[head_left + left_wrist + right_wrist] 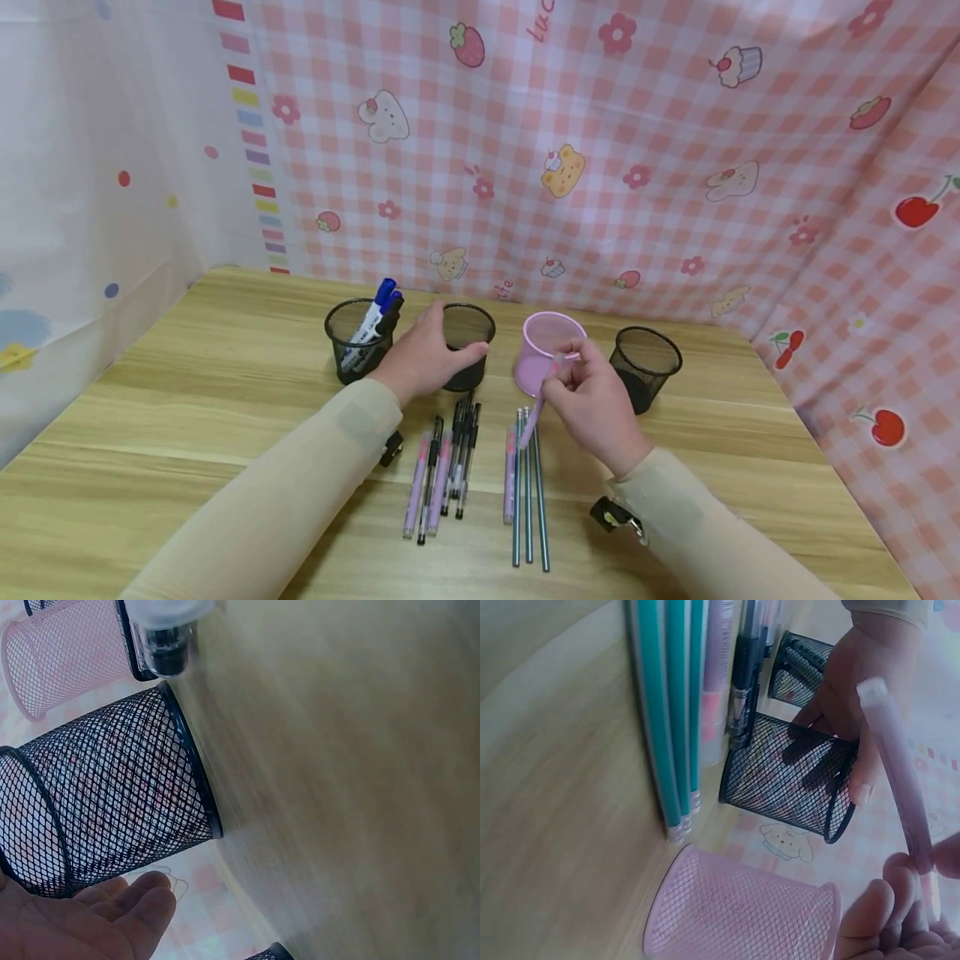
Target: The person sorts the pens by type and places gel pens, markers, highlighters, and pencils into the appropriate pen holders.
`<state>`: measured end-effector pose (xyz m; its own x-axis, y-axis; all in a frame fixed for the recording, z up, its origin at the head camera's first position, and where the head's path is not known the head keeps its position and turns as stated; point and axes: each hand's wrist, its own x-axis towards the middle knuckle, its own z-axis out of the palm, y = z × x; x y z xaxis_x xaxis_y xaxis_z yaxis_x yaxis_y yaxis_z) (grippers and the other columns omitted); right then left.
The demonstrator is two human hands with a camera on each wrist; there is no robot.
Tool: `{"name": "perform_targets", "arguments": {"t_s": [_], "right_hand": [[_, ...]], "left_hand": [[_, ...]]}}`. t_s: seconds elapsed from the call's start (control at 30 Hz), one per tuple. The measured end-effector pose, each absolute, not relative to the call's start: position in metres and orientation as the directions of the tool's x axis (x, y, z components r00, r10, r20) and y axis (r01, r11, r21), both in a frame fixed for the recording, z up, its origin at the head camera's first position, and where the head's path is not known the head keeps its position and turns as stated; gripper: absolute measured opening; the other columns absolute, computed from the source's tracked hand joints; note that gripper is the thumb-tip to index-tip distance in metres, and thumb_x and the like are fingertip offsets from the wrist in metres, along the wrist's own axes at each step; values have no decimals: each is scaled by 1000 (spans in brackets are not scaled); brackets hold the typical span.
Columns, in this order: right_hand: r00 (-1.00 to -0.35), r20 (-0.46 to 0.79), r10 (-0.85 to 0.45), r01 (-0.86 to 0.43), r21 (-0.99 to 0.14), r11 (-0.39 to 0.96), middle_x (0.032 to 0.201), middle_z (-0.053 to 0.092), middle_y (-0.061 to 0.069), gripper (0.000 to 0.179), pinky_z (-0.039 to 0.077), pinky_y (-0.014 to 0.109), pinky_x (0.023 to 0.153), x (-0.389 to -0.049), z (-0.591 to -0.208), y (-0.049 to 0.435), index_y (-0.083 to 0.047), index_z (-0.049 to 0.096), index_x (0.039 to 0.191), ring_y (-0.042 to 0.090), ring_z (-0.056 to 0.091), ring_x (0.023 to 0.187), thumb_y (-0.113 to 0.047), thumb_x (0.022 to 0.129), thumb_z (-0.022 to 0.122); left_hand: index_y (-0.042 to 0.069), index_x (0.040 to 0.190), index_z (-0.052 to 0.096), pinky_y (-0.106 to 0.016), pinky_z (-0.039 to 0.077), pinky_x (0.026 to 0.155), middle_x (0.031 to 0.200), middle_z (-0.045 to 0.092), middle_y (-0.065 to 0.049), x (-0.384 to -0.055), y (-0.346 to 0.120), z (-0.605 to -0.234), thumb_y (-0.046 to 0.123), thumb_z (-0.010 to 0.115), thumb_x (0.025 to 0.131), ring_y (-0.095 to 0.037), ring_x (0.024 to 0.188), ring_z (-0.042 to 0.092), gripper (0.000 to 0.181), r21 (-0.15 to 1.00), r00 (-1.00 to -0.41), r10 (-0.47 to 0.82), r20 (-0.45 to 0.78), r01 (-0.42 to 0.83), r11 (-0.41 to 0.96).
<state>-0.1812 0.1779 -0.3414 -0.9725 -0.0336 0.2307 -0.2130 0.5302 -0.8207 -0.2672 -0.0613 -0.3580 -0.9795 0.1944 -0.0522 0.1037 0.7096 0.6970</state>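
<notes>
My right hand (pixel 596 404) pinches a slim purple pen (pixel 896 765) between thumb and fingers, over the near side of a pink mesh pen cup (pixel 528 377). The pen slants, its lower end above the pencils. My left hand (pixel 423 358) is at a black mesh pen cup (pixel 467 367), with fingers loosely extended beside and behind it and the thumb stretched across near its rim. Whether the thumb touches the cup I cannot tell. In the left wrist view, the left fingers (pixel 146 900) lie along this black cup's side.
Another black cup (pixel 341 333) at left holds several markers (pixel 371 321); a further black cup (pixel 648 358) stands at right. Purple and black pens (pixel 442 479) lie in front of the left hand. Blue-green pencils (pixel 528 508) lie beside another purple pen (pixel 510 483). A patterned cloth (pixel 525 167) hangs behind.
</notes>
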Motion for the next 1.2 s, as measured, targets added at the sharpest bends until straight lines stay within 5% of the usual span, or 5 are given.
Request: {"name": "perform_targets", "arguments": {"t_s": [0.67,0.93,1.2], "right_hand": [[-883,429,189,-382,-892,241,78,61,1,39,45,17,58,-197,-341,158,4,46,129,5,56,68,10,93,59],[-856,462,233,-424,-884,198,81,62,1,33,44,18,57,-201,-338,153,-9,47,122,7,57,70,5,97,61],[-837,479,263,-446,-877,177,80,64,0,33,43,18,57,-208,-337,147,-9,46,124,7,57,69,2,99,63]], "left_hand": [[17,171,8,-60,39,120,176,18,-14,-267,-61,-360,75,60,92,-41,154,38,110,694,-980,193,-43,110,712],[17,171,8,-61,40,119,176,18,-14,-267,-62,-360,75,60,93,-40,154,39,110,689,-980,191,-49,105,717],[18,171,8,-61,41,118,176,20,-14,-269,-61,-362,75,61,92,-40,153,40,110,689,-981,187,-50,102,718]]}}
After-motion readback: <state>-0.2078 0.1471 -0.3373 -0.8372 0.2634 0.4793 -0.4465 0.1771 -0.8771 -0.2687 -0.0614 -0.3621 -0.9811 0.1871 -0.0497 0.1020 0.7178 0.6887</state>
